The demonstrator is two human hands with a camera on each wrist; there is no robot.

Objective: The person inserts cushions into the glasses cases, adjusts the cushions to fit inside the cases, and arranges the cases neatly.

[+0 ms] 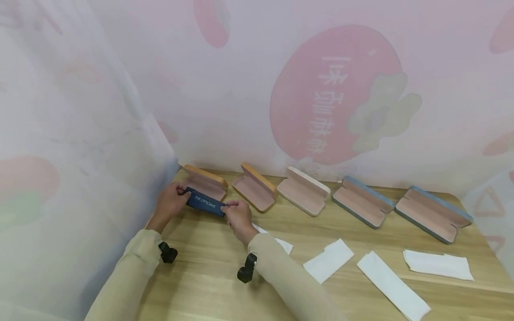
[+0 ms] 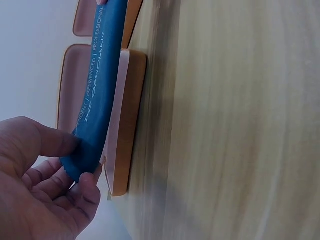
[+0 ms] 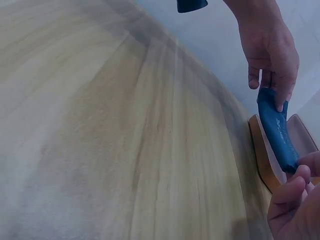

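A folded dark blue lens cloth (image 1: 205, 204) with white lettering, "THE OPTICIANS", is stretched between both hands. My left hand (image 1: 172, 203) pinches one end between thumb and fingers, also seen in the left wrist view, where the cloth (image 2: 97, 95) bows slightly. The other end is pinched by my right hand (image 1: 239, 218). Just behind the cloth stands an open orange glasses case (image 1: 206, 176) with a pink lining, at the table's far left. The cloth hides part of the case's front edge, so contact between them cannot be told.
To the right stand more open glasses cases: an orange one (image 1: 257, 189), a white one (image 1: 303, 194), a blue-grey one (image 1: 361, 203) and a blue one (image 1: 429, 216). White folded cloths (image 1: 329, 261) lie in front of them on the wooden table (image 1: 201, 285). Printed fabric walls (image 1: 225, 102) border the back and left.
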